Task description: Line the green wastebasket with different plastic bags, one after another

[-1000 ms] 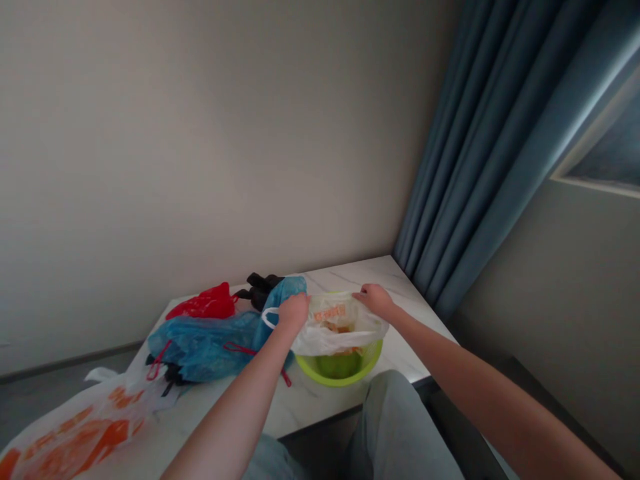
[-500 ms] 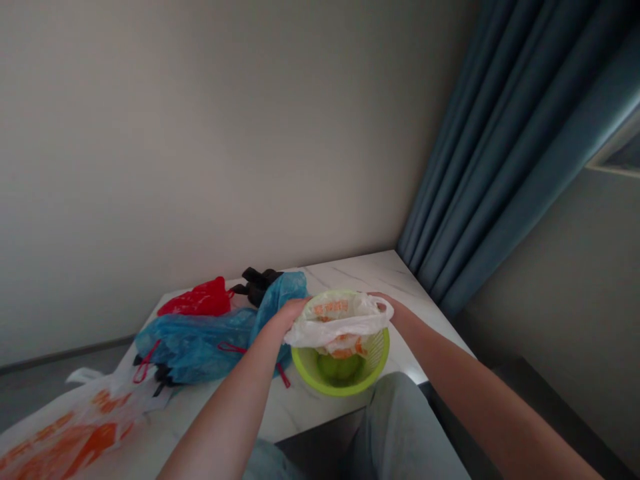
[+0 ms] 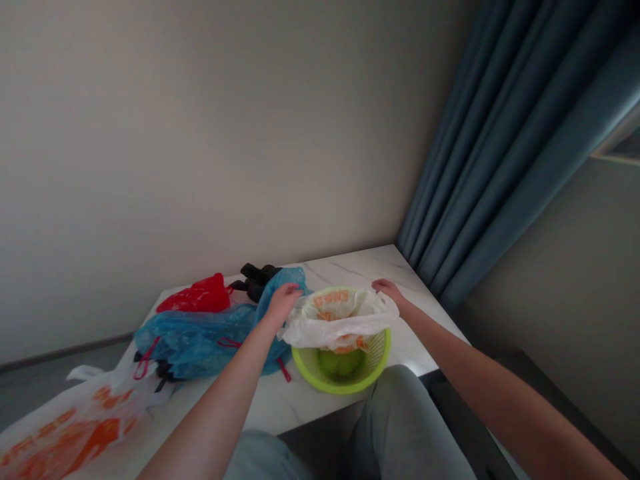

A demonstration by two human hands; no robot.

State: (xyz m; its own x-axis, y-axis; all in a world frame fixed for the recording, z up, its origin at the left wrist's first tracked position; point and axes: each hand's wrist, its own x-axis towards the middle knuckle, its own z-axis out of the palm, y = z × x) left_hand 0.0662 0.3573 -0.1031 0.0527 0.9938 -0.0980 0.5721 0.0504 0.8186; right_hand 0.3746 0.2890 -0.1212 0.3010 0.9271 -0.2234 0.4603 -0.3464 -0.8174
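Note:
A white plastic bag [image 3: 325, 331] with orange print lies spread over the far part of a lime-green plastic basket [image 3: 327, 387], its mouth open. Through the near part of the basket something green [image 3: 341, 364] shows at the bottom; I cannot make out what it is. My left hand [image 3: 284, 303] is at the bag's left edge, fingers stretched out and pointing right. My right hand [image 3: 389, 291] is just beyond the bag's right edge, its fingers extended leftward above the table. Neither hand shows a clear grip on the bag.
Left of the basket lie a blue plastic bag [image 3: 205, 340] with pink ties, a red bag [image 3: 197, 295] and a black strapped item [image 3: 256, 281]. Another white bag with orange print [image 3: 75, 427] is at the lower left. A blue curtain [image 3: 480, 153] hangs beyond the marble-patterned table [image 3: 345, 260].
Both hands have risen and moved outward from the bag's sides, and their fingers now show. The bag's mouth has spread wider, and its right handle loop no longer stands out.

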